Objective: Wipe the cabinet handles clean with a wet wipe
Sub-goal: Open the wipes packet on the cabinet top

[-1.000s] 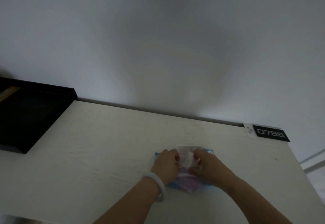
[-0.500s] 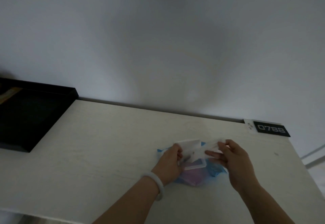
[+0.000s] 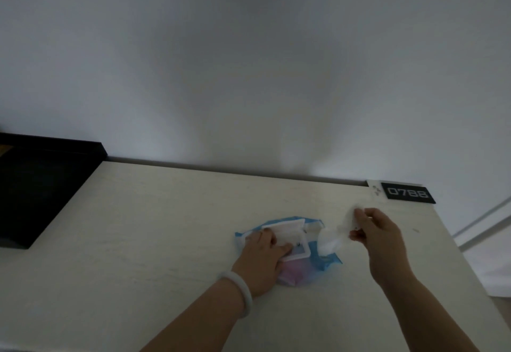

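A blue and pink pack of wet wipes [image 3: 327,261] lies on the pale wooden cabinet top [image 3: 166,227], its white flip lid [image 3: 287,228] standing open. My left hand [image 3: 262,257] presses down on the pack beside the lid, fingers laid over it. My right hand [image 3: 378,238] is raised to the right of the pack and pinches a white wet wipe [image 3: 336,237] that trails from the fingers back towards the pack. No cabinet handle is in view.
A black tray-like object [image 3: 36,191] sits at the left end of the top. A small black plate reading 0788 [image 3: 407,193] lies at the back right corner. A plain white wall rises behind. The top's right edge drops to a pale floor.
My right hand has drawn the wipe out of the pack and moved it to the right and upward. The left hand stays on the pack, whose lid is now open.
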Tool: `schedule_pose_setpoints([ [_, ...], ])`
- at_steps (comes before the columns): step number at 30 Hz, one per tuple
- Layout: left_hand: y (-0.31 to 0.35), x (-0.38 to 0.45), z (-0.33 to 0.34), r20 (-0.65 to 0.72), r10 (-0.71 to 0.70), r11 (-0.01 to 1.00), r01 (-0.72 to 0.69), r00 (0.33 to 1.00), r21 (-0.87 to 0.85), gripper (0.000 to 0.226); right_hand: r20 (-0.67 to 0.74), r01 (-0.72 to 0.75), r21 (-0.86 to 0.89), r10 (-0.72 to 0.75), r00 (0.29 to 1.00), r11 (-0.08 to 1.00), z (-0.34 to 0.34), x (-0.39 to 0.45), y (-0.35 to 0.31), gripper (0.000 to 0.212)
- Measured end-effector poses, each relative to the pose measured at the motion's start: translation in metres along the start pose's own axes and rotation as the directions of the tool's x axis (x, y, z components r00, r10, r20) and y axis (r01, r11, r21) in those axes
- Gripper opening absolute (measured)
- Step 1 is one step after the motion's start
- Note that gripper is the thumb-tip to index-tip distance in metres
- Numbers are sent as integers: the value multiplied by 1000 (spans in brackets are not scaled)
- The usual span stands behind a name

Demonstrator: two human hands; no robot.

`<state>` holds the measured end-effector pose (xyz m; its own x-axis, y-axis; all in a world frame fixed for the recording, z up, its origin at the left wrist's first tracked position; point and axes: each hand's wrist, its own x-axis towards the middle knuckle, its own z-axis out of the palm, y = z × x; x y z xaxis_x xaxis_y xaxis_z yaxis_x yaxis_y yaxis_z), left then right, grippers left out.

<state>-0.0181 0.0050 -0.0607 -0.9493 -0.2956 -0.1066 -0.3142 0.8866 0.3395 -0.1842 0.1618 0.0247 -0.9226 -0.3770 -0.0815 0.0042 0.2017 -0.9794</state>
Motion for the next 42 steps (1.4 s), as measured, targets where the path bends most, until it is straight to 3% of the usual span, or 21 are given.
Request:
schedule_pose_setpoints([
  [4, 3, -4, -18, -157, 28, 987, -52, 987, -151, 62, 24, -8, -105, 11, 1000, 994, 9, -6, 8, 15],
  [7, 1, -3, -32, -438, -12, 982, -72, 899, -173, 30, 46, -31, -117, 36, 998, 993, 14, -7, 7, 16],
  [9, 2, 0, -38, -507, -29, 991, -43, 861, -130, 35, 67, -34, -144, 44, 997, 989, 16, -6, 5, 12],
  [12, 4, 1, -39, -241, -16, 990, -19, 970, -139, 61, 100, -26, -181, 45, 994, 983, 19, -5, 2, 11],
  [15, 2, 2, -25, -39, 62, 990, -67, 997, -128, 87, 121, -23, -210, 49, 991, 977, 21, -2, 0, 11],
  [20, -13, 6, 2, 26, 37, 999, -36, 999, -25, 61, 134, -43, -227, 75, 988, 973, 26, -4, 1, 10],
  [22, -27, 11, 12, 134, 4, 1000, -6, 991, 15, 47, 146, -40, -227, 75, 987, 973, 26, -6, 1, 11],
  [26, -17, 16, -7, 32, 17, 992, -21, 999, 127, 52, 139, -27, -234, 61, 988, 972, 25, -8, -1, 14],
  [28, -2, 20, -20, 31, -61, 998, 61, 998, -3, 48, 142, -44, -198, 73, 987, 979, 22, -8, -3, 17],
  [30, 20, 23, -31, -66, -114, 947, 89, 991, -309, 40, 168, -82, -122, 102, 980, 989, 19, -8, -6, 18],
  [32, 46, 24, -46, -77, -153, 767, 69, 985, -638, 35, 215, -111, -61, 121, 969, 992, 17, -9, -9, 18],
  [34, 63, 26, -57, -28, -133, 561, 52, 991, -826, 31, 260, -140, 5, 134, 956, 990, 14, -11, -11, 18],
  [35, 71, 25, -63, 1, -119, 476, 58, 993, -877, 24, 274, -157, 35, 141, 951, 987, 11, -11, -11, 18],
  [36, 75, 24, -67, 24, -105, 453, 69, 994, -889, 18, 281, -174, 59, 151, 948, 983, 8, -11, -11, 18],
  [39, 78, 24, -65, 74, -66, 490, 98, 995, -867, 8, 251, -233, 122, 197, 948, 965, -6, -10, -8, 17],
  [42, 84, 18, -58, 132, -128, 424, 174, 983, -889, 11, 197, -319, 182, 284, 938, 930, -21, -13, -1, 20],
])
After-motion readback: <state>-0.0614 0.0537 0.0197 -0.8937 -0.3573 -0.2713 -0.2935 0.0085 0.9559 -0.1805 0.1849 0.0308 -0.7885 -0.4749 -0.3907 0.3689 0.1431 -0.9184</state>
